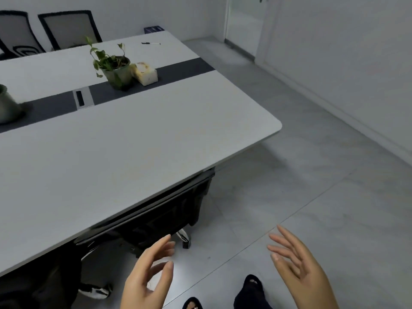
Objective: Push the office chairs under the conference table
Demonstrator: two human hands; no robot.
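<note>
A long grey conference table [138,139] with a dark centre strip fills the left of the view. A black mesh office chair [169,210] is tucked against its near edge, its backrest flush with the tabletop and a white caster leg showing below. A second black chair [44,284] sits under the table at the lower left. My left hand [149,275] hovers open just in front of the tucked chair, touching nothing. My right hand [296,266] is open over the floor, fingers spread. Two more chairs [69,30] stand at the far side.
On the table stand a potted plant [113,68], a tissue box [146,74], a dark pot [7,105] at the left and a pen [150,43]. Grey tiled floor [312,175] lies to the right, bounded by a white wall and a door. My feet show at the bottom.
</note>
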